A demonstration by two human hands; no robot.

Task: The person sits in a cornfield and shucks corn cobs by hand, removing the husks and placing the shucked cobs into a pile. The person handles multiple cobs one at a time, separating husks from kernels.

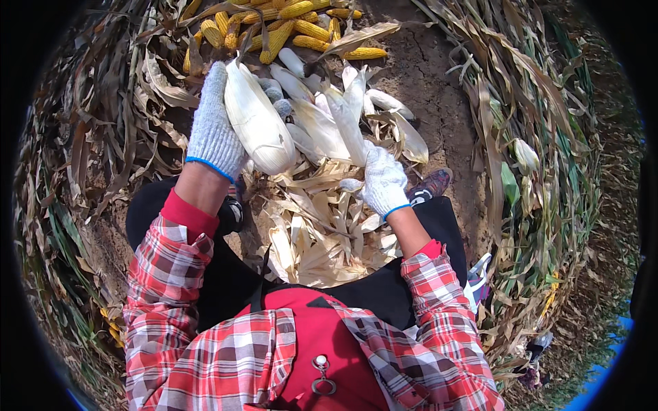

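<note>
My left hand (216, 123), in a white knit glove with a blue cuff edge, is closed round an ear of corn (257, 123) in its pale husk. The gloved fingertips show on the ear's far side. To its right, my right hand (385, 179), gloved the same way, is closed on a pale corn husk (347, 127) that stands up from its fingers. The thumb points left. What lies inside that fist is partly hidden. Between and beyond my hands lie more husk-covered ears (389, 103) on the ground.
Bare yellow corn cobs (277, 41) are heaped at the far side. Loose peeled husks (315, 240) cover the ground between my legs. Dry corn stalks lie in thick banks at left (89, 137) and right (541, 151). Brown cracked soil (432, 89) shows between them.
</note>
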